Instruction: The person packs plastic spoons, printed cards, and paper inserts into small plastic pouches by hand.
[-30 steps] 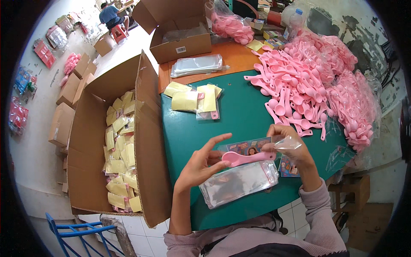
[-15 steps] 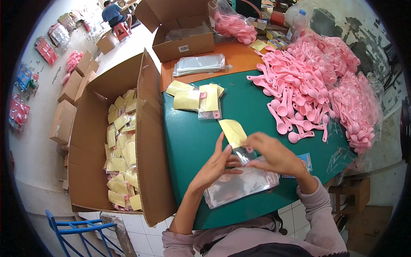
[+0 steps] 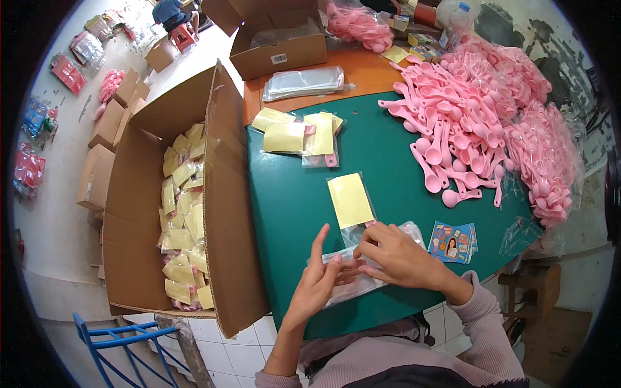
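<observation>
A clear plastic packet with a yellow card (image 3: 352, 200) and a bit of pink inside lies on the green tabletop, just beyond my hands. Below it is a stack of clear plastic bags (image 3: 349, 292), partly covered by both hands. My left hand (image 3: 318, 277) rests over the stack's left part, index finger pointing up and the others stretched to the right; it is open. Over the upper middle of the stack, my right hand (image 3: 396, 257) has its fingers curled in a pinch near the packet's lower end. Whatever is between those fingertips is hidden.
Several finished-looking packets (image 3: 284, 138) lie farther back. Pink measuring spoons (image 3: 446, 139) are heaped at right, with blue printed cards (image 3: 453, 243) nearer me. A tall cardboard box (image 3: 236, 213) full of yellow-card packets stands left. More clear bags (image 3: 304, 83) lie at the back.
The yellow-card packet, earlier raised and bent between my hands, now lies flat on the table. Both hands have drawn nearer me over the bag stack. The blue cards are less covered.
</observation>
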